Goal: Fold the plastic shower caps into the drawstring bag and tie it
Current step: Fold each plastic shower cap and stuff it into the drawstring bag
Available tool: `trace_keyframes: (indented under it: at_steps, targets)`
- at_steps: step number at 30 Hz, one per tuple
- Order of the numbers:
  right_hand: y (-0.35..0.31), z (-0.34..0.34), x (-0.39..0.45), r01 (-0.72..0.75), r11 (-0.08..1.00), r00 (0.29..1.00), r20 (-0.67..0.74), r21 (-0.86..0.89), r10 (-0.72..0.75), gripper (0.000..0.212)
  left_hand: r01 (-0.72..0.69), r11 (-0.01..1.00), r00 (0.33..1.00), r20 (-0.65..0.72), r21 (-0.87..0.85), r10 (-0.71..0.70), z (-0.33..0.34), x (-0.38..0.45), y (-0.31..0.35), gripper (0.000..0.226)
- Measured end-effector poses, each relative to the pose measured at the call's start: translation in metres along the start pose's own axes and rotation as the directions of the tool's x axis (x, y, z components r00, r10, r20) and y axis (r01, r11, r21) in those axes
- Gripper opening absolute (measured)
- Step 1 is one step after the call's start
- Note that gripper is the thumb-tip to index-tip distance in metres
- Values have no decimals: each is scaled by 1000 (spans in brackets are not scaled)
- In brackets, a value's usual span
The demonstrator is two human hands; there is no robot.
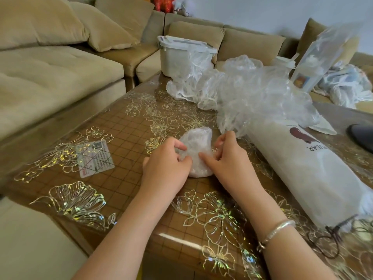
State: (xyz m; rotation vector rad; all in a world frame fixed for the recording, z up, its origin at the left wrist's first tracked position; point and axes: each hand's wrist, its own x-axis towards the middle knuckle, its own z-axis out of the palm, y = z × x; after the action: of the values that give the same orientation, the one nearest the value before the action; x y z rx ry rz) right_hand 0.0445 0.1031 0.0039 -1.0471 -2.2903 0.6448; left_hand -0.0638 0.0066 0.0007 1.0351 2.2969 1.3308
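Nearest the camera, a folded cap (pixel 196 152) is held on the table (pixel 113 190) between both hands. The left hand (pixel 165 160) is curled over its left edge, with thumb and fingertips pinching the plastic; the right hand (pixel 224 156) is curled against its right edge, thumb laid across the cap and fingers bent into it. The cap's long axis is seen to run away from the person, so it lies directly between the two hands, equally near to each.

Just right of the right hand, the drawstring bag (pixel 310 174) is laid flat, its long axis slanting from the far left to the near right; its cord (pixel 331 237) is seen at the near end. The bag is therefore judged to be closer to the right hand.

Beyond the hands, a heap of loose caps (pixel 248 91) is spread across the table, touching the bag's far end. Farther still, a lidded tub (pixel 177 55) is set at the table's far edge.
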Motion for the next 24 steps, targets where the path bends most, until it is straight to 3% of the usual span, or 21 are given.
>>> trace_keyframes:
  at_steps: [4, 8, 12, 15, 17, 21, 24]
  targets:
    - [-1, 5, -2, 210, 962, 972, -71, -172, -225, 28, 14, 1000, 999, -33, 6, -14, 2, 0, -2, 13]
    - [2, 6, -3, 324, 934, 946, 44, -150, -321, 9, 43, 998, 997, -70, 51, -39, 1, 2, 0, 12]
    - [3, -2, -9, 314, 944, 943, 147, -100, -299, 25, 65, 994, 995, -81, 92, -58, 0, 4, 1, 11]
    - [0, -9, -17, 321, 935, 920, 284, -153, -269, 50, 85, 992, 994, -72, 94, -78, -2, 4, 0, 14]
    - [-1, -9, -23, 351, 918, 910, 296, -185, -289, 57, 96, 993, 994, -55, 65, -93, -6, 5, 1, 17]
    - [1, -7, -19, 365, 904, 925, 199, -222, -324, 37, 121, 992, 993, 5, -23, -121, -17, 5, 5, 20]
    - [2, -7, -17, 344, 925, 933, 168, -160, -318, 14, 48, 994, 999, -20, -93, -50, -22, -2, 3, 12]
